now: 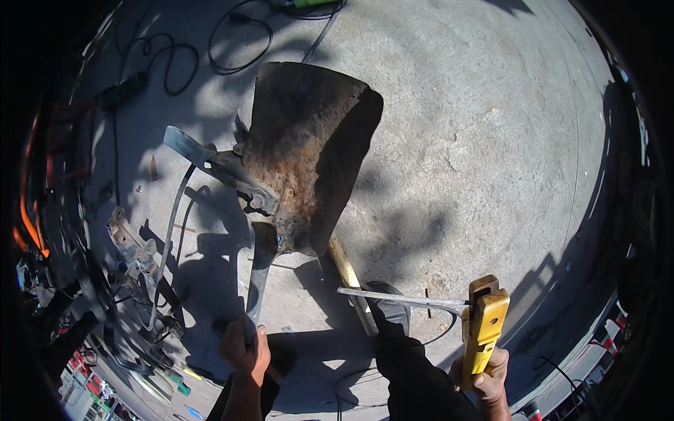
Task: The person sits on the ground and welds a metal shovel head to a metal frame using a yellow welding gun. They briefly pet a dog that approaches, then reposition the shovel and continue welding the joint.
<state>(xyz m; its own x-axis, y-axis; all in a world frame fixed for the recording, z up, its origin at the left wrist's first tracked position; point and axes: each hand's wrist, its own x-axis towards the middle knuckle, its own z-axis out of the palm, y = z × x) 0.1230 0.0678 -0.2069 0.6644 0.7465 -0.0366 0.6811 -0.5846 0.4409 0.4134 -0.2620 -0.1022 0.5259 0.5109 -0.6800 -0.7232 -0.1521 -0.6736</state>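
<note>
My left hand (246,349) is closed around a flat grey metal bar (258,281). At its far end the bar meets a wide, rusty, shovel-like metal blade (295,147); whether they are joined there I cannot tell. A bolt and a second grey bar (188,146) sit along the blade's left edge. In my right hand (488,375) is a yellow electrode holder (486,330), gripped upright. A thin grey welding rod (400,297) sticks out leftward from its jaws, its tip apart from the blade. Partly hidden under the blade lies a wooden handle (344,263).
Concrete floor (484,175) spreads around, shadowed in patches. Black cables (242,42) coil at the far left, near a green object (312,3). Rusty metal parts (133,245) and a cable stand at left. My shoe (390,312) is beside the wooden handle.
</note>
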